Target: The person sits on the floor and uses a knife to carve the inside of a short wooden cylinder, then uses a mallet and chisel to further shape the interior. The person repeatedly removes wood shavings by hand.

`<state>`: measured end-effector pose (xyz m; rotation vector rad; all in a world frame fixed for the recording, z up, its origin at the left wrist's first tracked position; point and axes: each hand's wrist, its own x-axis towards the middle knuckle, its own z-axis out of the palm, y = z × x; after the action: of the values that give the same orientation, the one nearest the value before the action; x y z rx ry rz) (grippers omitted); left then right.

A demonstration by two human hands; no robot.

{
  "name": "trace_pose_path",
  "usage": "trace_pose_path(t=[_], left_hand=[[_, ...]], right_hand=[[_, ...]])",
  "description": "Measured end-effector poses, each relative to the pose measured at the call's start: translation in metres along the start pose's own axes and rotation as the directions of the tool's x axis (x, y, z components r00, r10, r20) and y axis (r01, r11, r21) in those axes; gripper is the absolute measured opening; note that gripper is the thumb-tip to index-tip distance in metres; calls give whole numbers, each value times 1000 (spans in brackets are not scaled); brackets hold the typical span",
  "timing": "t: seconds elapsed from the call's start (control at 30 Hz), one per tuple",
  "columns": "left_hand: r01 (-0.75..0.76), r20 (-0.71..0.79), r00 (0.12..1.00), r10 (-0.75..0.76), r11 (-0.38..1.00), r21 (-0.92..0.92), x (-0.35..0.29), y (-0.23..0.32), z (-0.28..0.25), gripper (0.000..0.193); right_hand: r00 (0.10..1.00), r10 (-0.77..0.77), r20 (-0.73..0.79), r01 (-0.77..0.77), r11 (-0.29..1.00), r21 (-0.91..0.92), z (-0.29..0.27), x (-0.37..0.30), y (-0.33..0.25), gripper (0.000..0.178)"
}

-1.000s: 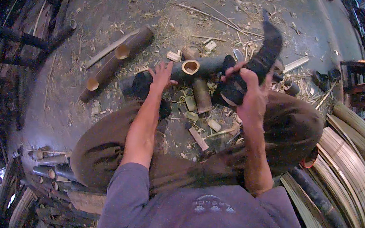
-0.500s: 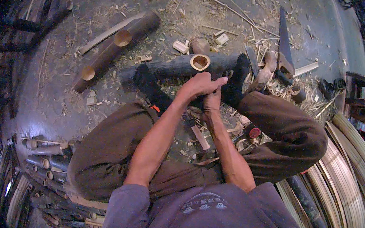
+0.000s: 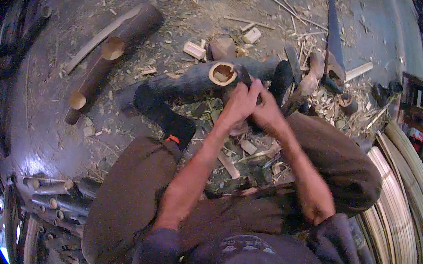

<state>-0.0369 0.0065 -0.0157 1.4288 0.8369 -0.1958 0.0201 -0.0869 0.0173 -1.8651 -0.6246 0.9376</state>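
Observation:
A dark pole [image 3: 185,83], which looks like bamboo, lies across the floor in front of me, with my black-socked feet against it. A hole [image 3: 222,74] with a pale cut rim opens in its upper side. Just right of this hole, my left hand [image 3: 242,103] and my right hand [image 3: 270,113] are closed together, fingers overlapping. From them a dark, narrow tool [image 3: 243,75] sticks out beside the rim. Its handle is hidden by my fingers, so its exact kind cannot be made out.
A brown pole [image 3: 95,77] with two cut openings lies to the left. Beyond the dark pole are pale wood blocks [image 3: 194,50], a hand saw [image 3: 335,52] and a wooden-handled tool [image 3: 308,83]. Shavings litter the floor. Bundled slats [image 3: 401,206] stand at right, stacked poles [image 3: 52,202] at lower left.
The whole view has shifted, so the floor things sit further left. My hands have moved to the hole's right side, my right forearm swinging outward, and more of the dark tool shows.

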Motion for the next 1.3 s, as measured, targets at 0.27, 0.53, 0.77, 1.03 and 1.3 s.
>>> trace_pose_path(t=[0.27, 0.53, 0.77, 1.03, 1.3], left_hand=[[-159, -180, 977, -111, 179, -971, 35, 30, 7, 46], [-98, -258, 952, -163, 636, -765, -29, -17, 22, 59], [55, -376, 914, -156, 963, -265, -50, -11, -6, 69], [10, 48, 997, -55, 759, 651, 1, 27, -100, 66], [39, -262, 963, -59, 996, -79, -39, -21, -31, 77]], right_hand=[[730, 303, 613, 351, 603, -716, -31, 113, -92, 52], [937, -61, 343, 301, 636, -710, -15, -4, -18, 67], [978, 39, 203, 89, 806, -585, 29, -12, -15, 61], [933, 208, -294, 18, 789, 614, 151, 25, 4, 59], [963, -41, 265, 105, 967, -233, 37, -3, 3, 69]])
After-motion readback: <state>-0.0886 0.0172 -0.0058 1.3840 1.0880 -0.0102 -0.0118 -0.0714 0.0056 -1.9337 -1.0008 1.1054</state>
